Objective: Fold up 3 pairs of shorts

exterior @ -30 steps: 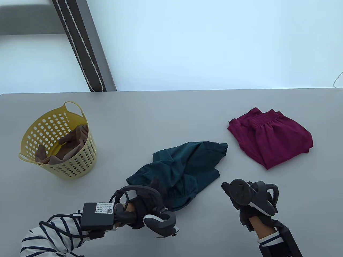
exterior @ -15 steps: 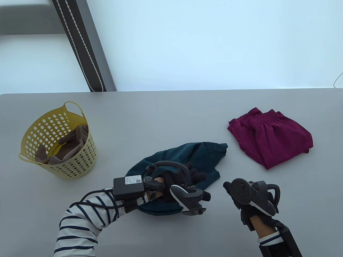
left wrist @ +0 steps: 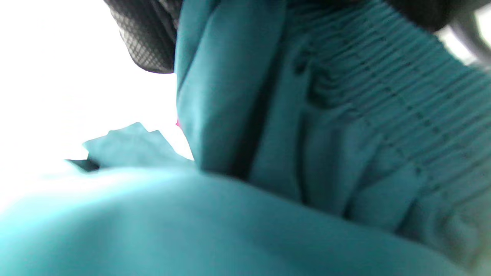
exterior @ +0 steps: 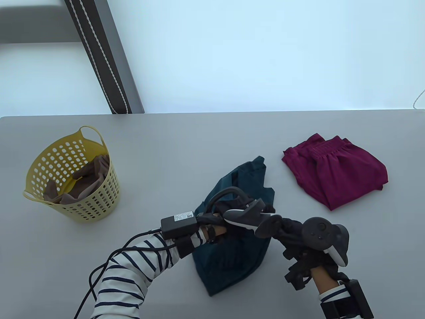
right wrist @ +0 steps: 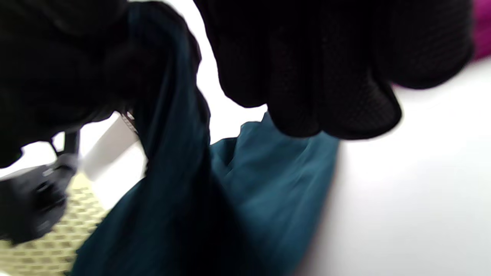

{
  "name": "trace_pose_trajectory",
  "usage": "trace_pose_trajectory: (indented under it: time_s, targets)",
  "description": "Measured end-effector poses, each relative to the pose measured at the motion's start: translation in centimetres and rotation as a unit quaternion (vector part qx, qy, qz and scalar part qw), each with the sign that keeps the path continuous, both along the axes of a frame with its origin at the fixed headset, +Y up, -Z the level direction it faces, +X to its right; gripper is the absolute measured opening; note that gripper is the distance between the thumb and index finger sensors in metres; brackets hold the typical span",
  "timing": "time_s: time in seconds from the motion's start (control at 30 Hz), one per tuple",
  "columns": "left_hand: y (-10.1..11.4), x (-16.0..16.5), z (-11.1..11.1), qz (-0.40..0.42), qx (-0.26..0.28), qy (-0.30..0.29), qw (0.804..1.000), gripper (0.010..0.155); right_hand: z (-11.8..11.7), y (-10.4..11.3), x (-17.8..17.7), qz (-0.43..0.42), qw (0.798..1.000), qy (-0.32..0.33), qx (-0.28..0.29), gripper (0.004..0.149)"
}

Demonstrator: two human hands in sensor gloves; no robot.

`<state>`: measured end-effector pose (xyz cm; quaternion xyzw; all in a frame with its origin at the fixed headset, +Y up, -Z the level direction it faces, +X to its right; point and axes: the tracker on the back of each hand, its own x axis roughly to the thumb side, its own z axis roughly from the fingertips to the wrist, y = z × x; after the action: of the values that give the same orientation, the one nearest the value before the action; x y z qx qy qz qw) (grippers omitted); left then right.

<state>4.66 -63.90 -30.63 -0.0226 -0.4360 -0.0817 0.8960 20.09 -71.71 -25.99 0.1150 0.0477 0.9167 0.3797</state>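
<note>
Shorts (exterior: 232, 252) in teal are held up off the desk (exterior: 166, 149) near its front edge, between the basket (exterior: 71, 176) and the maroon shorts (exterior: 335, 171). The left hand (exterior: 232, 212) grips the waistband area; the left wrist view shows the gathered elastic band bunched right at the glove, so the fingers there appear curled round the cloth. The right hand (exterior: 282, 229) meets the same top edge just beside the left hand. The right wrist view shows dark cloth pinched at the upper left, while the other fingers (right wrist: 330, 88) hang curled and free of the cloth. Both hands hold the top edge so that the legs hang and trail onto the desk, which most likely lets the garment straighten before it is laid flat for folding.

Count of items:
- Three pairs of shorts: one teal, in hand; one maroon, lying folded to the right, well apart from the hands; one brown (exterior: 83, 182), crumpled inside the basket.
- One yellow perforated basket, on the left of the desk.
- Two gloved hands, each with one tracker.

By this layout, one pair appears finished and two remain.
</note>
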Motion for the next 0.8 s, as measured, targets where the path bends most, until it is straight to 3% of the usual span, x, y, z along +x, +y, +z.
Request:
trace_pose_trajectory:
  time_s: [0.07, 0.17, 0.3, 0.47, 0.57, 0.8]
  targets:
    - [2.3, -0.6, -0.2, 0.053, 0.013, 0.018, 0.998, 0.046, -0.2, -0.6, -0.4, 0.001, 1.0, 0.02, -0.022, 0.074]
    - [5.6, -2.6, 0.0, 0.115, 0.035, 0.036, 0.992, 0.045, -0.3, 0.2, 0.2, 0.033, 0.999, -0.015, 0.008, 0.051]
    - [9.3, -6.9, 0.0, 0.177, 0.108, 0.076, 0.975, 0.045, -0.3, 1.3, 1.4, 0.014, 0.999, -0.028, 0.025, 0.047]
    - [12.7, -13.0, 0.6, 0.231, 0.133, 0.112, 0.957, 0.045, 0.0, 3.1, 1.8, -0.02, 0.997, -0.043, 0.056, 0.045]
    - [13.5, -16.0, 1.1, 0.235, 0.14, 0.134, 0.952, 0.045, 0.4, 5.4, 1.6, -0.058, 0.994, -0.044, 0.083, 0.044]
    - [16.3, -21.1, 3.2, 0.245, 0.213, 0.162, 0.932, 0.044, 1.2, 15.0, 0.3, -0.03, 0.972, -0.082, 0.22, 0.043]
